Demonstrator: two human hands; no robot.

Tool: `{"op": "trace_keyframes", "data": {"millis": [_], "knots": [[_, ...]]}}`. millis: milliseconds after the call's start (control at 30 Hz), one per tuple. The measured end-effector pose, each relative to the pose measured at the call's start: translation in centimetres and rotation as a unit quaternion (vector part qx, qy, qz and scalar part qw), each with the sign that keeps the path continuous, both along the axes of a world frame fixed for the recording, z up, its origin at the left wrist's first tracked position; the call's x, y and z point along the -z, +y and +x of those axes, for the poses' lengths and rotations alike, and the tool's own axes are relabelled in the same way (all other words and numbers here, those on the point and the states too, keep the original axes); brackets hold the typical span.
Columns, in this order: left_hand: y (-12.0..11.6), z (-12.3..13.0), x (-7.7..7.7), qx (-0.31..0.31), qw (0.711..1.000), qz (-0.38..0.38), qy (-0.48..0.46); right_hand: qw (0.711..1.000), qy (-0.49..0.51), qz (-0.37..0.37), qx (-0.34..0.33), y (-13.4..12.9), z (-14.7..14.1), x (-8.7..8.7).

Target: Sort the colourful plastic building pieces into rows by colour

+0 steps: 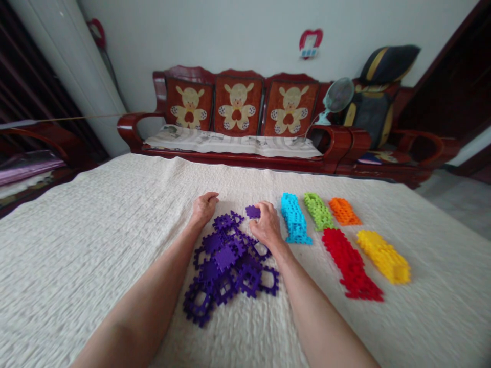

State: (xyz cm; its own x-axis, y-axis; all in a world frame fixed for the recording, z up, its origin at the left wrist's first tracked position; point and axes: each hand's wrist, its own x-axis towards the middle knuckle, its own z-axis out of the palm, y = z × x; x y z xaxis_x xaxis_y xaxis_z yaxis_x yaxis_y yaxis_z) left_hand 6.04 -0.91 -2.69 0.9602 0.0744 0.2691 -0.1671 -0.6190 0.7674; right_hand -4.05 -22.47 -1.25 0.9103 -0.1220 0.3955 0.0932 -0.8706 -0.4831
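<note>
A heap of purple interlocking plastic tiles (226,258) lies on the cream cloth, some solid and some with window-like openings. My right hand (268,227) is above the heap's far right side, its fingers bent round the edge of one solid purple tile (252,211); part of that tile is behind the fingers. Just beyond the heap's far left side, my left hand (205,207) is closed, fingers curled and thumb close to the index finger. No tile shows in it.
To the right stand sorted rows of tiles: blue (294,220), green (319,211), orange (345,211), red (351,266) and yellow (383,257). The quilted cloth (95,230) covers the table. Behind it is a wooden sofa (230,159) with bear cushions and a small fan (338,96).
</note>
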Motion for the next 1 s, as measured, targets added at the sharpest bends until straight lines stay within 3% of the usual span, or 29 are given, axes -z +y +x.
{"op": "trace_keyframes", "data": {"millis": [167, 400, 533, 733, 1000], "knots": [[0.0, 0.0, 0.0, 0.003, 1.000, 0.002, 0.003, 0.996, 0.055, -0.033, -0.065, -0.7, 0.6, -0.4], [0.0, 0.2, 0.2, -0.003, 1.000, 0.006, -0.001, 0.968, 0.179, -0.127, -0.121, -1.4, 2.2, -3.0], [0.0, 0.3, 0.4, -0.006, 1.000, -0.001, -0.006, 0.960, 0.200, -0.163, -0.106, -1.8, 3.2, -4.1], [0.0, 0.2, 0.3, -0.009, 1.000, 0.002, -0.008, 0.964, 0.148, -0.215, -0.042, -3.9, 5.8, -5.2], [-0.2, 0.0, -0.1, -0.008, 1.000, 0.000, 0.003, 0.963, 0.157, -0.217, -0.018, -5.2, 7.9, -4.1]]}}
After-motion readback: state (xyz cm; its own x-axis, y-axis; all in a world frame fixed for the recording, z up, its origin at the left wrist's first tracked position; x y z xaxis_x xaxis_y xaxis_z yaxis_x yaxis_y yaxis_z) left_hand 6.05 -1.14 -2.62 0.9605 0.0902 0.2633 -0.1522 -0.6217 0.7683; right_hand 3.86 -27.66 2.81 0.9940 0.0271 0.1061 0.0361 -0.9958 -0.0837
